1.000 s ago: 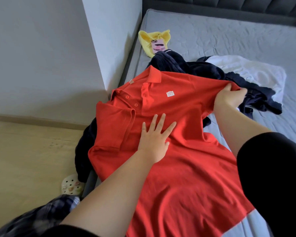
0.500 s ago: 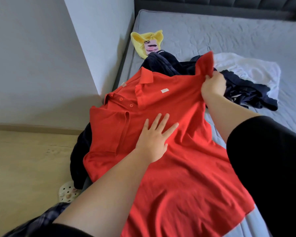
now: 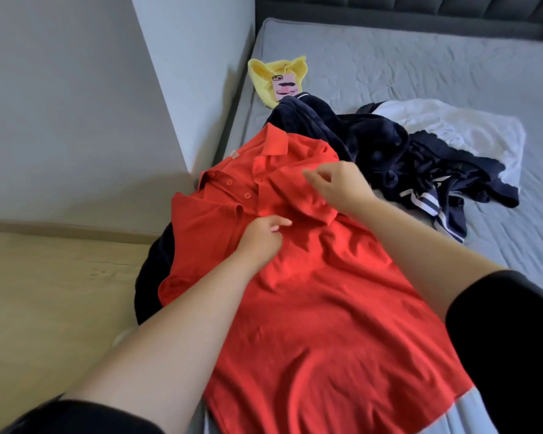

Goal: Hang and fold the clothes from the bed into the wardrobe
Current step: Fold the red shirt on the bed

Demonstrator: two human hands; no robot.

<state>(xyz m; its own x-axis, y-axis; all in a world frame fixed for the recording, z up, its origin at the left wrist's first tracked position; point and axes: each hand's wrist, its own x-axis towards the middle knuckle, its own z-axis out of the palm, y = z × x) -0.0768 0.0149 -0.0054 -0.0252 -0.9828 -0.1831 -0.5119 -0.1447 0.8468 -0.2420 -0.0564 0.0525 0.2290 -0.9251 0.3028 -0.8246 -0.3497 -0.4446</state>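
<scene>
Head view: red polo (image 3: 326, 308) on bed (image 3: 420, 67), under both hands, sleeve folded

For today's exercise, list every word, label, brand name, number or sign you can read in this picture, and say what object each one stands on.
No text can be read anywhere in this view.
Red polo shirt: a small pale tag by the collar, too small to show any lettering.
Pink phone case on the yellow cloth: dark printed marks, a picture rather than letters.
Navy clothes and white garment: no print visible.
</scene>
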